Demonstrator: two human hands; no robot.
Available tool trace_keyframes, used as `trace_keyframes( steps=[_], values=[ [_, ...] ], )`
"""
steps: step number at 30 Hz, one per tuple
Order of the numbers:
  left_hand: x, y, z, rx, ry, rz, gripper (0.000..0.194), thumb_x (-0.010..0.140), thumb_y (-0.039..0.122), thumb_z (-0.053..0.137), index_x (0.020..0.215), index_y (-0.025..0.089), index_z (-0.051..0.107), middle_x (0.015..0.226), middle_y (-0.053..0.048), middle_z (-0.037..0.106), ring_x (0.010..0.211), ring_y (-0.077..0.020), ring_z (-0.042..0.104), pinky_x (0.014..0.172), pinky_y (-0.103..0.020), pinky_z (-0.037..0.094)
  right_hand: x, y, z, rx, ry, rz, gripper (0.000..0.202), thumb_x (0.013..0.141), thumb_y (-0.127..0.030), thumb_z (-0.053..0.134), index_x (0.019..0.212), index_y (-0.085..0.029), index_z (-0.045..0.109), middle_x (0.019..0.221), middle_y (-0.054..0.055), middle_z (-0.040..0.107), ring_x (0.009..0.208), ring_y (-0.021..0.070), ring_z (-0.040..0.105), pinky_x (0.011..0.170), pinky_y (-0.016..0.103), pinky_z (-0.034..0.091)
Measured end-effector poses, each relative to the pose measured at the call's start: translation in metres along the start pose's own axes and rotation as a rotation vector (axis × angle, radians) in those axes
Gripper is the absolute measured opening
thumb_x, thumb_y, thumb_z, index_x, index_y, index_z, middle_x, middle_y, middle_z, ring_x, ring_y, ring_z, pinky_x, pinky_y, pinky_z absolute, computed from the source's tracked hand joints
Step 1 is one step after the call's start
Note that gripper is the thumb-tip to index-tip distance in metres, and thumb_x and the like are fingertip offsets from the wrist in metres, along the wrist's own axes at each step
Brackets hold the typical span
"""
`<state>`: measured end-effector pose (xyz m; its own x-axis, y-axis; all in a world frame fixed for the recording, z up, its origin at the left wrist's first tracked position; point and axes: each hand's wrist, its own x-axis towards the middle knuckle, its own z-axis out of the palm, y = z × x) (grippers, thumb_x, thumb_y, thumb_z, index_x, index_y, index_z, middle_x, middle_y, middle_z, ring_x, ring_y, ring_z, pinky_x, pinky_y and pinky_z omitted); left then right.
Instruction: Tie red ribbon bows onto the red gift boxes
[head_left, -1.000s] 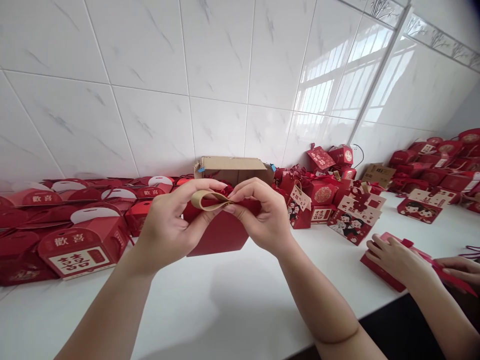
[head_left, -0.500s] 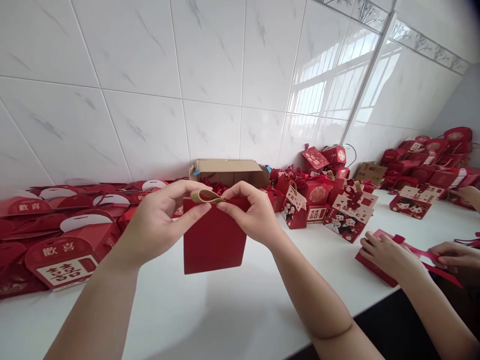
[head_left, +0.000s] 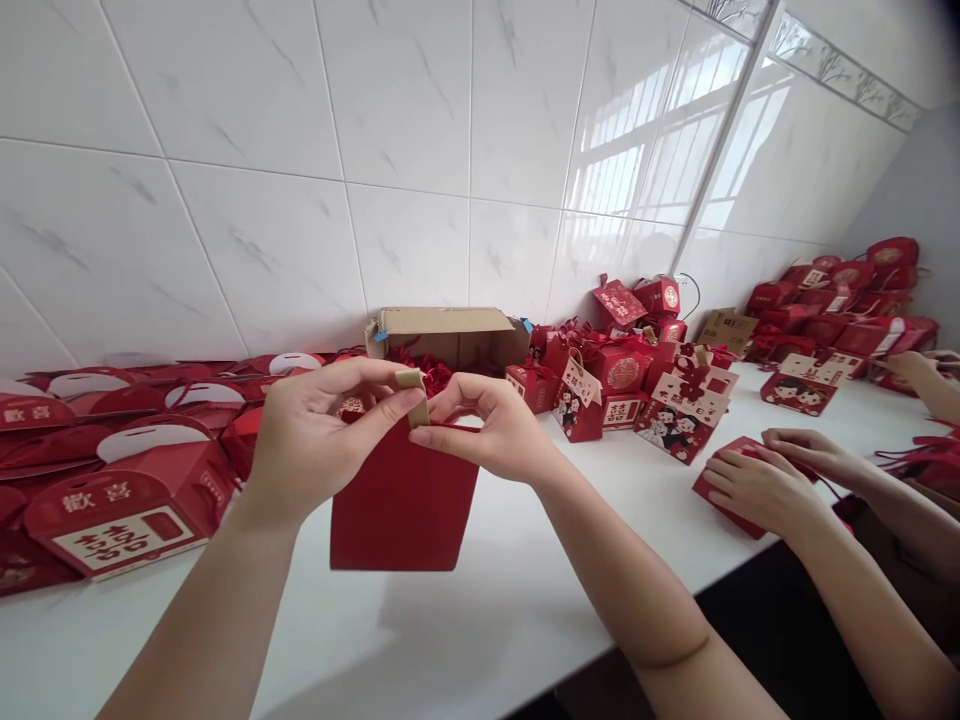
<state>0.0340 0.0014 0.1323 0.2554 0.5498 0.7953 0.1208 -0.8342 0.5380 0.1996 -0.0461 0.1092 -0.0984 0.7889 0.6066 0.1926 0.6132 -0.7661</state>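
Left hand (head_left: 322,435) and right hand (head_left: 491,425) on red box (head_left: 405,505), centre frame.
Left finger and thumb clamped on tan ribbon (head_left: 417,392); right fingertips at box's top edge, grip unclear. Open carton (head_left: 442,320) behind.

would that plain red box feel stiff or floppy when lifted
Probably stiff: the red box shows a flat face and straight edges. Likely light too, as fingertips seem enough to hold it. The tan ribbon bends, so may flop.

Upright red box (head_left: 401,505), gold-ribboned (head_left: 418,405).
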Motion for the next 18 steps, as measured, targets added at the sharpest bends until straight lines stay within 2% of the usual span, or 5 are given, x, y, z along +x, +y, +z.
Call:
trace_keyframes(
  steps=[5, 9, 11, 13, 18],
  values=[
    [-0.004, 0.011, 0.009, -0.143, -0.055, -0.124, 0.012, 0.072, 0.024, 0.075, 0.083, 0.020, 0.070, 0.070, 0.001, 0.070, 0.063, -0.0132, 0.067, 0.065, -0.026, 0.056, -0.039, 0.009, -0.019, -0.028, -0.110, 0.144, 0.045, 0.068, -0.032, 0.078, 0.108, -0.022, 0.057, 0.103, 0.003, 0.065, 0.095, 0.0176, 0.062, 0.084, 0.033, 0.052],
    [-0.012, 0.021, 0.021, -0.238, -0.279, -0.241, 0.012, 0.075, 0.030, 0.072, 0.082, 0.021, 0.069, 0.068, 0.000, 0.072, 0.066, -0.0165, 0.069, 0.066, -0.027, 0.057, -0.091, 0.017, -0.031, -0.185, -0.057, 0.198, 0.050, 0.072, -0.031, 0.075, 0.117, -0.025, 0.054, 0.111, 0.004, 0.065, 0.097, 0.0188, 0.064, 0.086, 0.035, 0.053],
    [-0.014, 0.023, 0.024, -0.201, -0.355, -0.241, 0.017, 0.077, 0.033, 0.070, 0.090, 0.022, 0.069, 0.078, -0.001, 0.073, 0.078, -0.0179, 0.070, 0.073, -0.028, 0.057, -0.120, 0.020, -0.042, -0.274, 0.074, 0.266, 0.041, 0.075, -0.033, 0.073, 0.112, -0.024, 0.057, 0.105, 0.004, 0.067, 0.093, 0.0190, 0.065, 0.081, 0.034, 0.055],
    [-0.013, 0.023, 0.022, -0.159, -0.310, -0.251, 0.027, 0.077, 0.037, 0.069, 0.100, 0.024, 0.068, 0.087, -0.002, 0.073, 0.085, -0.0188, 0.069, 0.076, -0.028, 0.057, -0.148, 0.026, -0.061, -0.372, 0.262, 0.351, 0.038, 0.076, -0.036, 0.070, 0.109, -0.023, 0.057, 0.104, 0.006, 0.067, 0.092, 0.0203, 0.066, 0.078, 0.035, 0.057],
    [-0.004, 0.026, 0.010, -0.058, -0.174, -0.300, 0.037, 0.074, 0.045, 0.069, 0.107, 0.029, 0.068, 0.092, -0.002, 0.072, 0.093, -0.0210, 0.066, 0.074, -0.025, 0.057, -0.196, 0.049, -0.120, -0.747, 0.947, 0.506, 0.058, 0.067, -0.050, 0.073, 0.113, -0.017, 0.056, 0.110, 0.013, 0.062, 0.101, 0.0295, 0.061, 0.078, 0.045, 0.059]
  ],
)
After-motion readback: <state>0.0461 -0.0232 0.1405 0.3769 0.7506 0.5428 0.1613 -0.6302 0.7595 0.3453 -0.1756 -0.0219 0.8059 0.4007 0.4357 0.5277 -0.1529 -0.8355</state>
